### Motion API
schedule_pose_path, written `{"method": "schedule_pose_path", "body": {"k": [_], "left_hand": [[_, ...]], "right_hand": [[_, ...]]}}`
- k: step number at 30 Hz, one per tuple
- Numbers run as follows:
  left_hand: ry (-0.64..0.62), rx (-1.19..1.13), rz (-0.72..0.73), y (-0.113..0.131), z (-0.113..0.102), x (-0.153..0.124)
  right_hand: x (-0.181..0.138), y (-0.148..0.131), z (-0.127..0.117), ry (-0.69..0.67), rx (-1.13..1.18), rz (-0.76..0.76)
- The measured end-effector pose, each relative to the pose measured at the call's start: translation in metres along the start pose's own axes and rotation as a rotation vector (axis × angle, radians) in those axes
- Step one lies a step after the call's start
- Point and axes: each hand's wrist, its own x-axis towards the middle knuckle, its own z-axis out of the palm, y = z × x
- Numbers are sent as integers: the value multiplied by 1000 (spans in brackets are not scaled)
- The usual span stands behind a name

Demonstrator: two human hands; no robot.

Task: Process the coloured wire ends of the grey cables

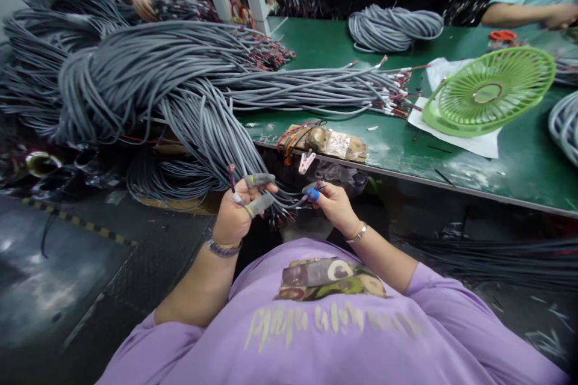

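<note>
Fingers, left (pixel 260 205): two grey-sleeved digits are stretched toward the other hand, a gap being left between them; a cable end (pixel 232 181) is held lightly at their base, its bared wires pointed up and away.
Fingers, right (pixel 312 194): wire ends (pixel 321 185) are pinched closely between the tips, one of which is covered in blue.
Left hand (pixel 231 216): the palm is turned partly inward, with the wrist ringed by a dark bracelet (pixel 223 248).
Right hand (pixel 338 207): the digits are bent and directed toward the left hand, the two hands being kept near but apart; a silvery band (pixel 359 233) is worn at the wrist.
Forearms: both are angled inward in front of a purple shirt (pixel 325 337), the elbows bent.
Cable bundle (pixel 212 120): grey lengths are draped over the table edge and hung down just behind the hands.
Tabletop (pixel 311 42): more grey cables (pixel 307 87) are laid across the green surface; a pink clip (pixel 307 162) is seen at the edge, and a green fan (pixel 487 93) is rested on white paper (pixel 481 145).
Far side: a co-worker's hand (pixel 142 3) is placed by the cables.
</note>
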Motion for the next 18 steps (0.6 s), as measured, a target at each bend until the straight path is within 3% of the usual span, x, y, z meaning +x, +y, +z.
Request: {"method": "schedule_pose_path", "body": {"k": [3, 8, 12, 15, 18], "left_hand": [[54, 128, -28, -12, 14, -4], [-117, 274, -31, -28, 22, -5], [-50, 306, -133, -30, 20, -6], [-2, 327, -101, -29, 21, -6], [-43, 355, -122, -30, 24, -5]], "right_hand": [[2, -8, 8, -85, 79, 71], [12, -9, 25, -227, 239, 226], [14, 1, 28, -218, 342, 308], [11, 6, 26, -142, 328, 268], [11, 4, 24, -42, 257, 192]]}}
